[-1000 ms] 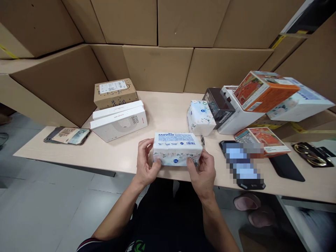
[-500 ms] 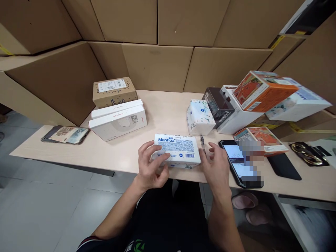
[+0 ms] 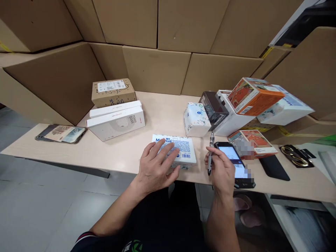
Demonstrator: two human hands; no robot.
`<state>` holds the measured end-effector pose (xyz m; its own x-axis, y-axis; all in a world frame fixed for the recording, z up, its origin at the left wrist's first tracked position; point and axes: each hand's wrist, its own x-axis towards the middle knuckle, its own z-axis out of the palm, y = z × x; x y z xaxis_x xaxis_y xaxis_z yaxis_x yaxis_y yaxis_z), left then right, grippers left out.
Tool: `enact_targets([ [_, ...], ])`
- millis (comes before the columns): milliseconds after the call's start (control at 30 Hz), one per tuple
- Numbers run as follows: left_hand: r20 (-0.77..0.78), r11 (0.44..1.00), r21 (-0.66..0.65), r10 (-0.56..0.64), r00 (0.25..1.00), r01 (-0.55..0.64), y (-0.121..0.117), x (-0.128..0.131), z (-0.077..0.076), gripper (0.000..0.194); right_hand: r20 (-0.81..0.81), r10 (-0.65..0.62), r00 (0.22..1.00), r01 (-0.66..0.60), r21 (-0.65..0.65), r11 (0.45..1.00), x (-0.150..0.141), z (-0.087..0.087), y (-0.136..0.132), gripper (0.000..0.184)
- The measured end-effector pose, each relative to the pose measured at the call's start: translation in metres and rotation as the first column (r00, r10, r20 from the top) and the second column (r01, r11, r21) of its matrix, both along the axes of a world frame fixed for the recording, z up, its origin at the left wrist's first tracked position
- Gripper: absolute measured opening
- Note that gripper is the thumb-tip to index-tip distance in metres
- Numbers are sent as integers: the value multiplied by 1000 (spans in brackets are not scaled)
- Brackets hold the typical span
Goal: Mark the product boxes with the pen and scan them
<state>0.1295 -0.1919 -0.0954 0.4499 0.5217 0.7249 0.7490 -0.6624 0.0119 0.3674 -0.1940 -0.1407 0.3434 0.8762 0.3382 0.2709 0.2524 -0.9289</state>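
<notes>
A white tissue pack (image 3: 181,151) with blue "Manhua" print and a barcode lies flat near the front edge of the pale table (image 3: 110,154). My left hand (image 3: 157,167) rests on its left half with fingers spread flat. My right hand (image 3: 222,171) is to the right of the pack, fingers closed around a dark pen (image 3: 210,154) held upright. A black phone (image 3: 235,163) with a lit screen lies just right of that hand.
A second tissue pack (image 3: 195,119) stands behind. White power-bank boxes (image 3: 115,120) and a brown parcel (image 3: 112,91) sit at left, a phone with banknotes (image 3: 61,133) at far left. Stacked product boxes (image 3: 252,101) crowd the right. Cardboard cartons (image 3: 157,68) wall the back.
The tissue pack, held up in both hands, was laid flat on the table. My left hand now rests on it; my right hand let go and picked up the pen.
</notes>
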Motion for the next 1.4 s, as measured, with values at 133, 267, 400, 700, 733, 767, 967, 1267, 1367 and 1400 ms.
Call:
enact_targets([
  [133, -109, 997, -80, 15, 994, -24, -1, 7, 6, 48, -312, 121, 942, -68, 177, 982, -8, 14, -6, 22],
  [267, -167, 994, -99, 33, 985, -50, -2, 15, 0, 46, -323, 76, 943, 6, 246, 969, -21, 36, -5, 19],
  [400, -160, 995, -56, 68, 985, -78, -4, 18, -6, 42, -361, 66, 930, 18, 223, 975, -38, 54, 1, 20],
  [700, -107, 993, -71, 87, 990, -95, -5, 19, -7, 40, -77, 170, 982, -171, -5, 985, -70, 56, 22, 19],
  [733, -104, 993, -79, 83, 991, -91, -5, 20, -7, 40, -74, 162, 984, -163, -11, 987, -71, 54, 23, 20],
  [767, -100, 993, -86, 77, 992, -86, -5, 20, -7, 41, -81, 155, 985, -157, -16, 987, -71, 52, 24, 21],
  [967, -84, 993, -101, 60, 995, -68, -3, 19, -7, 41, -157, 161, 974, -161, 10, 987, -70, 49, 24, 22],
  [1267, -78, 994, -79, 65, 995, -72, -4, 18, -9, 38, -283, 223, 933, -238, -18, 971, -44, 55, 20, 79],
  [1367, -76, 994, -80, 72, 994, -78, -4, 19, -10, 38, -266, 216, 939, -224, 0, 975, -37, 55, 15, 58],
  [1400, -76, 994, -79, 73, 994, -78, -4, 19, -10, 38, -275, 246, 929, -246, 35, 969, -36, 55, 14, 51],
])
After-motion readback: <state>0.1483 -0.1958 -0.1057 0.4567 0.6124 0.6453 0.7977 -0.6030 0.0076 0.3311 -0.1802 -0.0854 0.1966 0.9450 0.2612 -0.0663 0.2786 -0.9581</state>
